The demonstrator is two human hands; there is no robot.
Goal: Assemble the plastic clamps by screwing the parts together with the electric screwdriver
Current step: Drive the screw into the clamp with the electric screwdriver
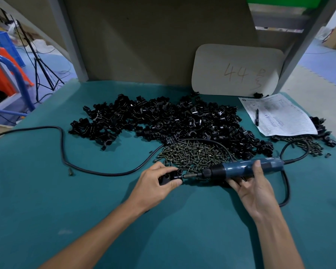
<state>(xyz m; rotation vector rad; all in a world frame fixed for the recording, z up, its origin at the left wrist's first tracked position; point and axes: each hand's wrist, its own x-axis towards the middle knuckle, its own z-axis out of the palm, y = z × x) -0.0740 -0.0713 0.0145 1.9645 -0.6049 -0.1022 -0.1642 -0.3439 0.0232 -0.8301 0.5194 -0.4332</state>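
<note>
Teal bench (47, 191) is carrying everything. Left hand (159, 181) is working near the bench centre, its grip clamped on a black plastic clamp (170, 176), thumb at the near side and curled fingers over the top. Right hand (254, 187) is sitting at 3 o'clock of the left hand, palm up, with its fingers under the blue electric screwdriver (246, 167) and its thumb over the barrel, so its grip is clamped round the tool. Screwdriver is lying near level with the bit pointing to 9 o'clock. The tip is meeting the clamp's 3 o'clock end; whether a screw is sitting there is too small to tell.

Pile of screws (192, 154) is lying just at 12 o'clock of both hands and touching the screwdriver's far side. Big heap of black clamp parts (163, 119) is spreading beyond it, further toward 12 o'clock. Black cord (66, 162) is snaking from the screws toward the 9 o'clock edge, and more of it is looping off the screwdriver's tail at 3 o'clock. One loose screw (71, 173) is lying beside the cord at 9 o'clock.

Printed sheet (279, 115) with a pen (257, 117) on it is lying at 2 o'clock, next to a smaller heap of parts (320, 129). Grey card (235, 70) marked 44 is leaning at 1 o'clock against the back panel.
</note>
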